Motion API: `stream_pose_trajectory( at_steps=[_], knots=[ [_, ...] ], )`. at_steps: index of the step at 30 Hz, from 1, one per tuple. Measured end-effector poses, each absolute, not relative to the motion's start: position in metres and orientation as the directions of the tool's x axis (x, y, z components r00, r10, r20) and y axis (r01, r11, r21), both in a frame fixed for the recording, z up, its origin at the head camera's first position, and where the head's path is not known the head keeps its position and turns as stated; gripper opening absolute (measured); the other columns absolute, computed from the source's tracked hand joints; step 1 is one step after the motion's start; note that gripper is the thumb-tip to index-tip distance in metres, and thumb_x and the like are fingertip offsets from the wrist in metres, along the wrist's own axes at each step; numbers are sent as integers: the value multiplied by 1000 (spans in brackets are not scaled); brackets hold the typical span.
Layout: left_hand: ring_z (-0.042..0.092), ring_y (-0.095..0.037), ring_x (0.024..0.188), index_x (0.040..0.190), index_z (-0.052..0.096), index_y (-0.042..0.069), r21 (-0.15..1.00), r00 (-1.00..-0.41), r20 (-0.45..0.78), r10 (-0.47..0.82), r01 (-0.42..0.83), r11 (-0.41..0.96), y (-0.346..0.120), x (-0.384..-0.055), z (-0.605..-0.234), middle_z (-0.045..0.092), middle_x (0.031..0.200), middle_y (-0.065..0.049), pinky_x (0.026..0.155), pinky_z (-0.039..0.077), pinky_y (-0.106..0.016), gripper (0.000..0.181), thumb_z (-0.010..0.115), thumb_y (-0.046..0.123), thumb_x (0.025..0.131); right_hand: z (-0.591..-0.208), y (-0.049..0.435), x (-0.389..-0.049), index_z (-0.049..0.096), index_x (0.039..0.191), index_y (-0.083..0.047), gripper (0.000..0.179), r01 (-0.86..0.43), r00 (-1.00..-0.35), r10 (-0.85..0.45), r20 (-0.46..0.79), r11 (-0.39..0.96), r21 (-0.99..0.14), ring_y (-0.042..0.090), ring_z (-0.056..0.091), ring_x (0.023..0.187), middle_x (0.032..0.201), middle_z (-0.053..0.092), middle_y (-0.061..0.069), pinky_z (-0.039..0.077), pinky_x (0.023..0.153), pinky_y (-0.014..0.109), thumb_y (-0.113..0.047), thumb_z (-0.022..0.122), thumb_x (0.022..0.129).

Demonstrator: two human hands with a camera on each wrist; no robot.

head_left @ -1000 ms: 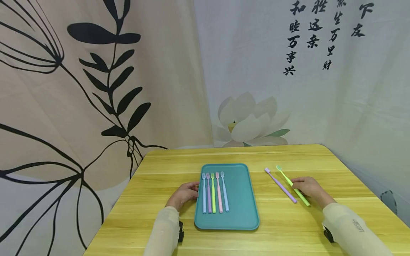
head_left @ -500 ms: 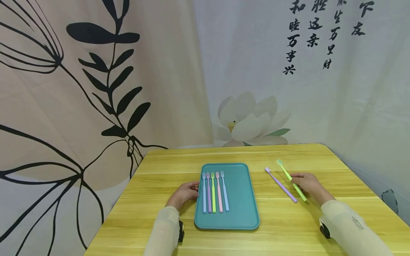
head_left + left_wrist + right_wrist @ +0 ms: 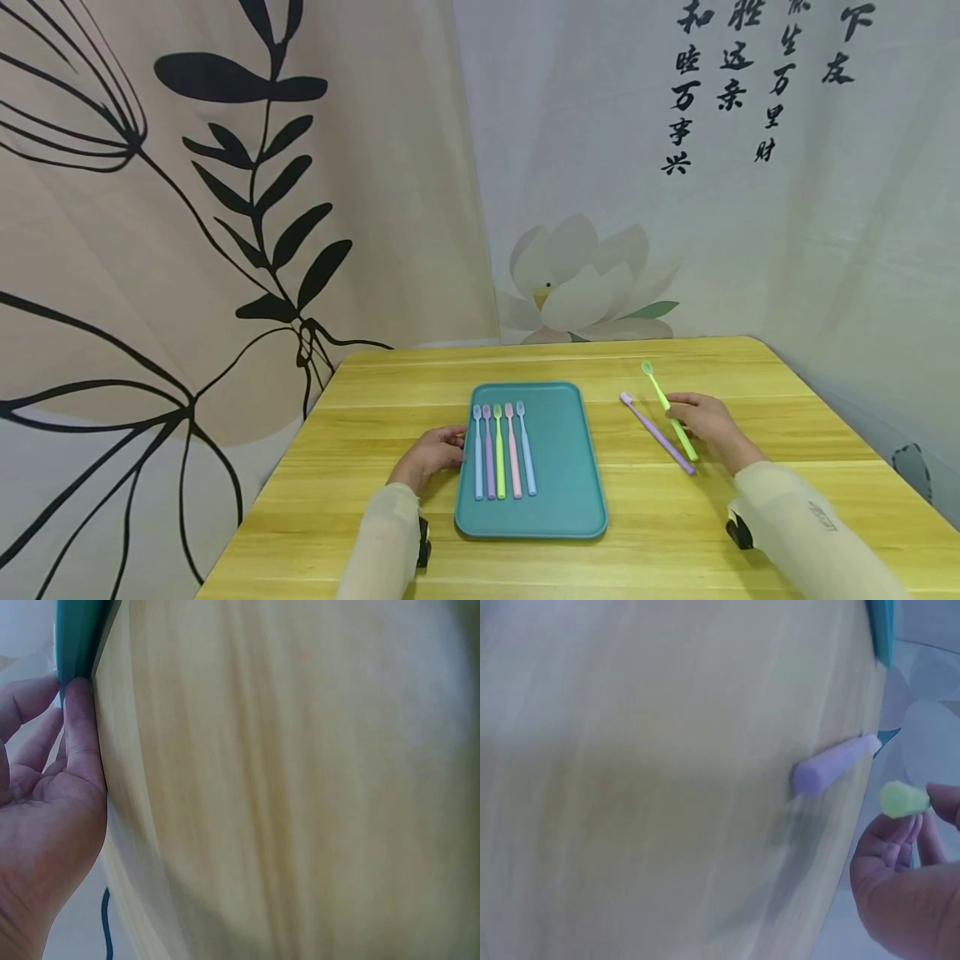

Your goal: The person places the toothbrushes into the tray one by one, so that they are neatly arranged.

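In the head view my right hand pinches a yellow-green toothbrush by its handle, bristle head pointing away. The right wrist view shows the butt end of this green toothbrush between thumb and fingers, raised off the table. Just left of it, a purple toothbrush lies slanted on the wood. My left hand holds the left rim of a teal tray, its fingertips at the edge in the left wrist view. On the tray several toothbrushes lie side by side: blue, purple, green, pink and blue.
The wooden table carries the tray near its middle, with bare wood between tray and purple toothbrush. Behind it hangs a printed cloth with leaves, a lotus and writing. Dark wrist straps sit at the sleeves.
My right hand has lifted the green toothbrush off the table and carried it slightly left and away from me, over toward the purple one. The left hand and tray have stayed put.
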State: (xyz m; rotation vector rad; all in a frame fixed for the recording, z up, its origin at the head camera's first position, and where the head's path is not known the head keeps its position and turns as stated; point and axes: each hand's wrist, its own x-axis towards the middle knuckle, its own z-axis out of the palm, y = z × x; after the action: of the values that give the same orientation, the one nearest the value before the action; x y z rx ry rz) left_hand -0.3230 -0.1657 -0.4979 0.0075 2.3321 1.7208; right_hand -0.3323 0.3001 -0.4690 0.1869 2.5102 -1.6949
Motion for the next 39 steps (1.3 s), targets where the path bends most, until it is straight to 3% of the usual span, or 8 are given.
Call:
stream_pose_trajectory(
  at_steps=[9, 17, 25, 33, 39],
  knots=[
    [56, -22, 92, 138, 54, -6, 946, -974, -178, 143, -129, 298, -165, -321, -498, 57, 106, -15, 83, 54, -35, 59, 63, -14, 80, -463, 283, -332, 41, 146, 6, 53, 158, -987, 81, -140, 295, -942, 34, 53, 116, 135, 49, 27, 50, 90, 43, -15, 54, 99],
    [56, -23, 92, 138, 53, -6, 945, -973, -182, 143, -133, 299, -165, -320, -497, 56, 107, -16, 85, 54, -37, 59, 63, -13, 80, -460, 273, -333, 40, 147, 3, 54, 189, -979, 117, -167, 219, -957, 31, 51, 115, 135, 47, 23, 47, 96, 45, -14, 54, 99],
    [56, -23, 92, 138, 53, -7, 946, -973, -180, 143, -131, 298, -165, -320, -497, 56, 107, -16, 84, 54, -37, 60, 63, -14, 79, -459, 264, -333, 42, 146, 4, 53, 199, -976, 121, -180, 169, -965, 30, 52, 112, 125, 54, 15, 47, 92, 40, -12, 56, 98],
    [55, -22, 91, 138, 53, -7, 945, -974, -178, 142, -129, 301, -165, -321, -498, 56, 106, -16, 83, 55, -36, 60, 63, -14, 79, -458, 254, -333, 43, 144, 4, 51, 207, -975, 113, -192, 141, -968, 27, 49, 112, 134, 47, 19, 45, 94, 41, -11, 55, 97],
    [55, -23, 91, 138, 52, -8, 948, -974, -170, 147, -121, 294, -166, -321, -498, 56, 106, -16, 82, 55, -36, 61, 63, -14, 79, -459, 246, -336, 42, 144, 6, 50, 204, -975, 114, -190, 130, -970, 27, 51, 108, 131, 49, 20, 48, 89, 38, -10, 53, 98]
  ],
)
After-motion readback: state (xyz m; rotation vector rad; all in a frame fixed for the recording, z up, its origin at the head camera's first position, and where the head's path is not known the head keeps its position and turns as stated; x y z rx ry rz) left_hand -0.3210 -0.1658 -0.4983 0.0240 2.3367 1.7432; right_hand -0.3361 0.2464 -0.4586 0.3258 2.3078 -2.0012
